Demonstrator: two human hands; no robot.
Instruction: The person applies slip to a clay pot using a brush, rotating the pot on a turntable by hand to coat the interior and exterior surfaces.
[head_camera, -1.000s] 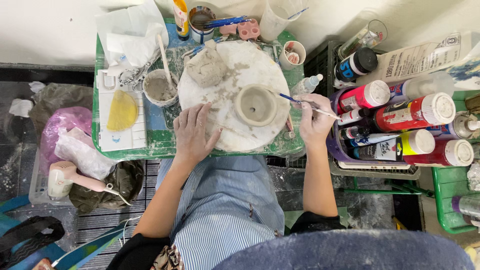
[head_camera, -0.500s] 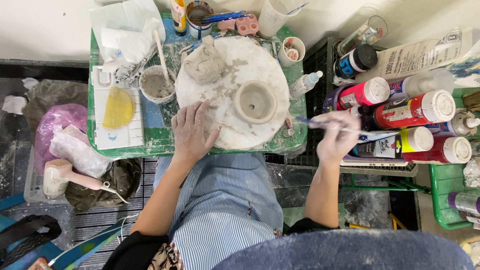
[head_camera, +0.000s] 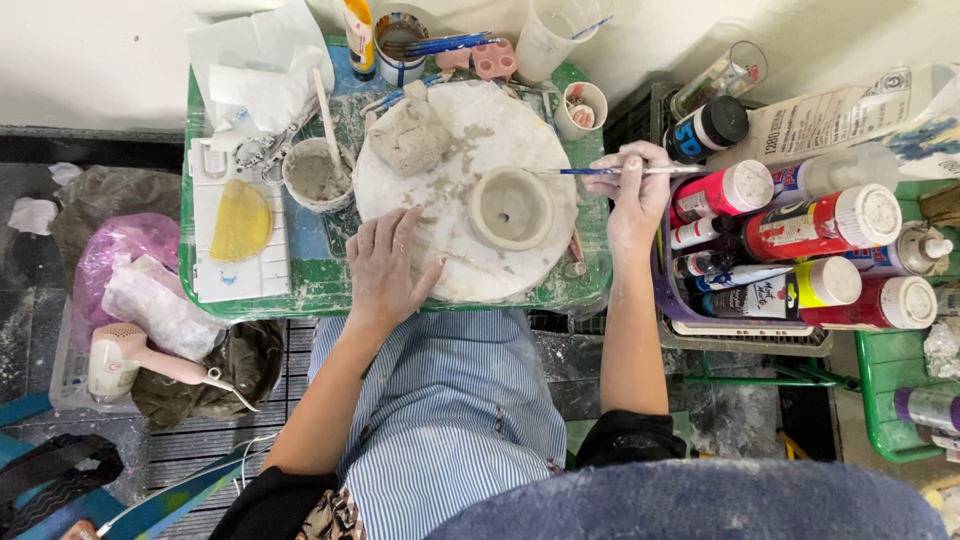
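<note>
My left hand (head_camera: 388, 267) lies flat, fingers apart, on the lower left of a round white turntable (head_camera: 460, 270) smeared with clay. A small unfired clay bowl (head_camera: 511, 208) sits on the turntable to the right of that hand. A lump of grey clay (head_camera: 408, 136) rests on the turntable's upper left. My right hand (head_camera: 634, 190) is at the table's right edge and pinches a thin blue-handled brush (head_camera: 590, 171), held level with its tip pointing left, just above the bowl's rim.
A green tray table (head_camera: 300, 295) carries a slip cup (head_camera: 315, 175), a white palette with a yellow sponge (head_camera: 240, 222), cups of brushes (head_camera: 400, 45) and a small cup (head_camera: 581, 108). Paint bottles (head_camera: 800, 225) fill a basket at right. A pink hairdryer (head_camera: 130, 358) lies at left.
My right hand with the brush swung out to the right and down, then came back up to the table's right edge. My left hand stayed on the turntable. The camera view shifted slightly.
</note>
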